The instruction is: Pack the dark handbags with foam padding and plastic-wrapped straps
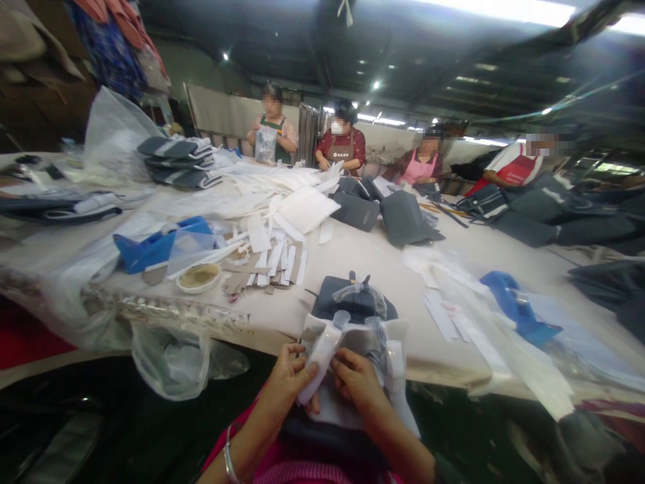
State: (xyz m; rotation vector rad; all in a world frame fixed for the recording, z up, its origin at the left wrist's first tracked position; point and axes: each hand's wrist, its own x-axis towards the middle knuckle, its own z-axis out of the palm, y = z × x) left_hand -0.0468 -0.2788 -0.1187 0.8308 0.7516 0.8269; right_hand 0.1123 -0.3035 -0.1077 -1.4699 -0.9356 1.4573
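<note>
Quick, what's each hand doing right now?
Left hand: closed on the white strip.
Right hand: closed on the same white strip.

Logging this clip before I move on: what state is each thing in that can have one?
Left hand: closed on the white strip.
Right hand: pinching the same strip.
White strip: held, angled over the dark grey bag.
Dark grey bag: lying at the table edge, partly wrapped in plastic.
Blue tape dispenser: resting on the table, untouched.
Clear plastic bag: hanging off the table edge.
</note>
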